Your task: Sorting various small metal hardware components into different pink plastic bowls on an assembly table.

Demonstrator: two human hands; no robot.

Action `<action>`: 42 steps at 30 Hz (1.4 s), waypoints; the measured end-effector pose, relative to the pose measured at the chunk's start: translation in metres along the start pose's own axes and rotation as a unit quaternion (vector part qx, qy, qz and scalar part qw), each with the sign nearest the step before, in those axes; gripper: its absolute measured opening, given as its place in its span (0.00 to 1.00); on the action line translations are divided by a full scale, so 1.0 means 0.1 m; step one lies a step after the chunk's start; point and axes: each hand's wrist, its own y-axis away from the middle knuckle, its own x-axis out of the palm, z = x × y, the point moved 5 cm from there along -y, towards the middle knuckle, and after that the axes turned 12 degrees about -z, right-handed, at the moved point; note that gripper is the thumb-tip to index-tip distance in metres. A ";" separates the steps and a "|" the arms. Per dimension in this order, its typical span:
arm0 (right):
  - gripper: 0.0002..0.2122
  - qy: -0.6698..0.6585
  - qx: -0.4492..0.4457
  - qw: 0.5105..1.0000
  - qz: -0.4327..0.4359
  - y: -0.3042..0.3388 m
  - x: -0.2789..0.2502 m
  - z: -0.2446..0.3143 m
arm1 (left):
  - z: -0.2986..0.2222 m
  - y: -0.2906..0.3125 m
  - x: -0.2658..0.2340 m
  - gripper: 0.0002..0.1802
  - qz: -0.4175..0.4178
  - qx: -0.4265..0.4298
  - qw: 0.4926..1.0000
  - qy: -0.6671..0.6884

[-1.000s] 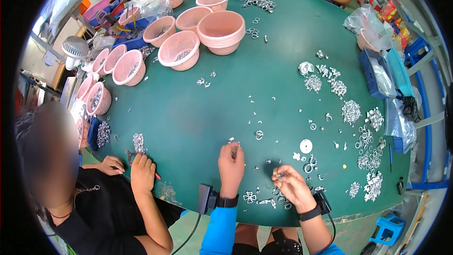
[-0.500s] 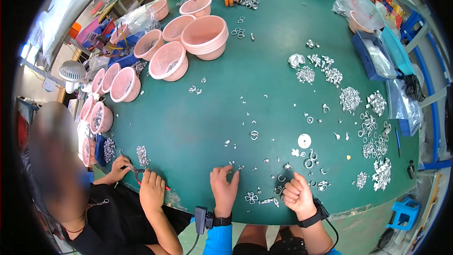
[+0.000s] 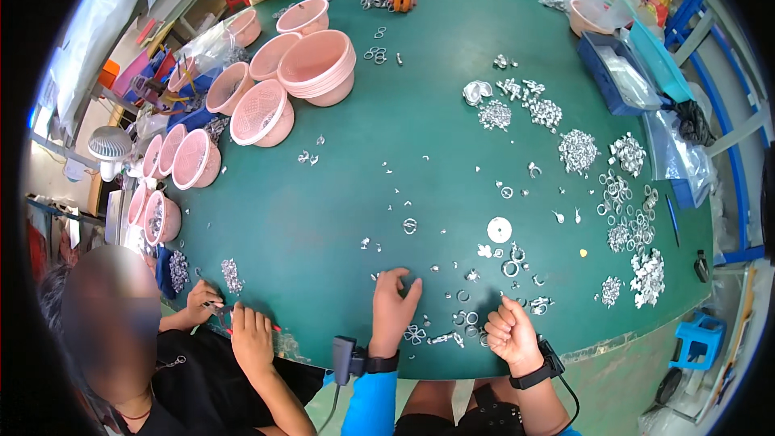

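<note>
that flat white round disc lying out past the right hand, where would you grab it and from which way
Pinch the white disc by its outer rim, from above and from the near side. It lies flat on the green table, so there is no raised part to grasp; a small hole shows at its centre. Small metal rings crowd its near edge, while the far side looks barer.

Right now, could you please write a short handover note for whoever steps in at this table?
Left hand: flat on the green table, fingers spread, holding nothing visible.
Right hand: curled into a loose fist; whether it holds a piece cannot be seen.
Small silver metal rings lie scattered between and just beyond both hands; a flower-shaped piece lies by the left wrist.
Sorted silver heaps sit to the right; stacked pink baskets stand far left.
A co-worker's hands work at the left.
Done: heaps sorted. Left: the loose pieces.
</note>
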 end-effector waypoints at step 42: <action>0.16 0.447 -0.630 0.524 -0.360 0.92 -1.48 1.10 | -0.03 0.39 0.10 0.08 0.123 -0.321 0.888 0.305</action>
